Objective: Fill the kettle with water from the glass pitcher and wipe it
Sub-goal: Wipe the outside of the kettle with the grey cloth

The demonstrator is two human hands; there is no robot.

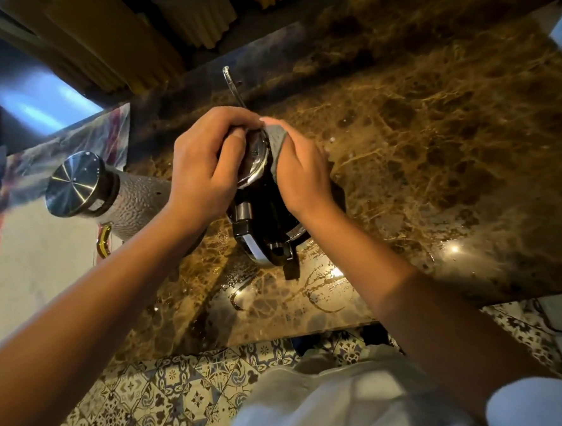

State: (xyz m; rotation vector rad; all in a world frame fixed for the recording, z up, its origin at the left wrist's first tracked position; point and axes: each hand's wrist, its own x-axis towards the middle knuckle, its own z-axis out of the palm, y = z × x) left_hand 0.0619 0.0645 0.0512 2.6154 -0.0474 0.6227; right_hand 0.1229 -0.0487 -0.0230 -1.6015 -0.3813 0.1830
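Kettle (260, 220) sits on the brown marble counter (433, 137), directly under both hands. Black body, chrome trim, handle end pointing toward the person.

Left hand (204, 164): fingers curled over the top of the kettle lid (253, 158), thumb down the near side of it. Grasping the lid/upper rim; knuckles on top, fingertips hidden on the far side.

Right hand (300, 175): clenched on a grey cloth (277, 140), pressing it against the lid edge just right of the left thumb. Cloth is sandwiched between the right fingers and the kettle; a fold of it sticks out above the right index finger, touching the left fingertips.

A thin clear curved part (230, 84) rises beyond the left knuckles. Looks like a glass rim or handle, possibly the pitcher, but the hands block its base, so I can't tell.

Left of the left wrist: textured glass vessel with a shiny metal cap (75, 182), lying tilted in the wide-angle view, its body running behind the left forearm. A gold-coloured piece (103, 240) shows below it. It stands at the counter's left end, next to a patterned cloth (71, 143).

Water film and ring marks (311, 293) on the counter nearer than the kettle, between the two forearms.

Patterned floor tiles (153, 401) below the counter edge.
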